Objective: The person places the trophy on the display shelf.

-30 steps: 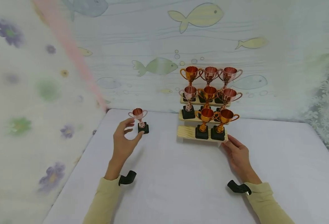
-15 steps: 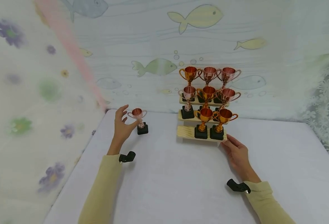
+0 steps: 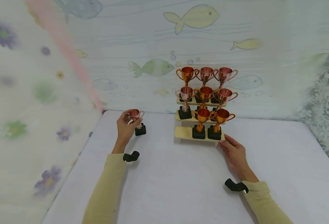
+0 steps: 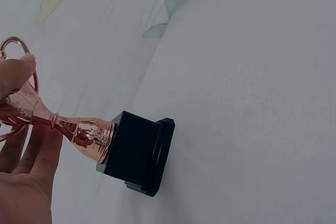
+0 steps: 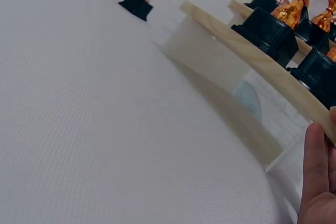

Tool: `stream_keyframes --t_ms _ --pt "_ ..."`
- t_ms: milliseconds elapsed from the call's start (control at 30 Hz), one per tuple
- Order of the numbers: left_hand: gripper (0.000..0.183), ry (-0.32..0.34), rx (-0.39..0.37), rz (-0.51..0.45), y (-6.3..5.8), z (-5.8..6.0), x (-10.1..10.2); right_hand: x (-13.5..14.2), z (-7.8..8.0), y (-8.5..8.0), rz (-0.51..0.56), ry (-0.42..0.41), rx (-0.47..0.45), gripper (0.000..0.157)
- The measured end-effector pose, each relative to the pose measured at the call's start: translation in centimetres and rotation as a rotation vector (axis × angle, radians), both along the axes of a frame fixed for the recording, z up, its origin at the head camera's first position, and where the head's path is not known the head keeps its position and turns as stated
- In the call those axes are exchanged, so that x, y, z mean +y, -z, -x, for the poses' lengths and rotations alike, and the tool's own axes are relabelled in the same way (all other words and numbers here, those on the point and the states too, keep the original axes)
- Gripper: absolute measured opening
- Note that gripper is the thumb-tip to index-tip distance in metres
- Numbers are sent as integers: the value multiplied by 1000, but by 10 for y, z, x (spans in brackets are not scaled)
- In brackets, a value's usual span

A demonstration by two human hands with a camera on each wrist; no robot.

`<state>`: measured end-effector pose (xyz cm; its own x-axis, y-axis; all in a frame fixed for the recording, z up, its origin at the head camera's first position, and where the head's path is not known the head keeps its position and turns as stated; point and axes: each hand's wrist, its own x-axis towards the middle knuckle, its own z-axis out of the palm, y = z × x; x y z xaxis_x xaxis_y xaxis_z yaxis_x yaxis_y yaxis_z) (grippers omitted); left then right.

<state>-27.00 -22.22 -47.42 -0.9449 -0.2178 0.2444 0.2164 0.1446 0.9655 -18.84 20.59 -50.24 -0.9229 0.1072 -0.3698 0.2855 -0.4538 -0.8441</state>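
Observation:
My left hand (image 3: 124, 129) pinches a small rose-gold trophy cup (image 3: 135, 114) by its bowl, between thumb and fingers. The trophy's black square base (image 4: 135, 150) shows in full in the left wrist view. Whether that base touches the table, I cannot tell. At the front right corner of a three-tier wooden display stand (image 3: 183, 132), my right hand (image 3: 235, 155) grips the end of the lowest shelf. On that lowest shelf, two gold trophies (image 3: 203, 115) stand at the middle and right, with bare wood at the left.
Two upper tiers of the stand carry more gold and rose-gold trophies (image 3: 186, 92), their handles overlapping in view. A white cloth (image 3: 164, 180) covers the table. Behind it hangs a curtain (image 3: 142, 34) printed with fish; a flowered one (image 3: 16, 93) hangs at the left.
My left hand moved from beside the trophy up to its bowl, and its fingers closed round it. The right hand stays at the stand's corner. The head view shifted slightly.

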Motion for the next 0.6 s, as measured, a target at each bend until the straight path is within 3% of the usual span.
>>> stream_keyframes --t_ms 100,333,400,600 --pt "56 -28 30 7 7 4 -1 -1 0 -1 -5 -5 -5 63" --pt "56 -43 73 -20 8 -1 0 -2 0 -2 -1 -9 -11 64" --pt "57 -38 93 -21 4 -4 2 -1 1 -2 -3 -5 -11 63" --pt "56 -23 144 -5 -21 -27 11 -1 1 -2 19 11 -18 55"
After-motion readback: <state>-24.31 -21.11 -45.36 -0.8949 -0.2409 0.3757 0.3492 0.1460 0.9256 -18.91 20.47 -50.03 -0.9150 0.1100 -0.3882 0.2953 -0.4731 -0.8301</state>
